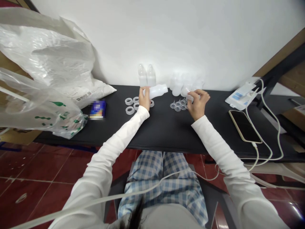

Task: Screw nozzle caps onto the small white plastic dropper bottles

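Note:
My left hand (144, 98) is closed around a white plastic baby bottle (156, 91), which lies sideways with its neck to the right. In my right hand (198, 101), the fingers pinch a translucent bottle cap (186, 91) in front of a cluster of translucent rounded pieces (176, 84) by the wall. Just left of that hand are several clear silicone nipples (177, 108). White screw rings (130, 110) lie beside my left hand, some partly hidden by it. Behind it, two capped bottles (142, 74) stand upright against the wall.
Large white plastic bags (47, 54) bulge over the left of the black table (164, 133), next to a small blue box (98, 109). At the right are a phone (245, 126), a white power strip (241, 95) and looping cables. Another white cable crosses my lap.

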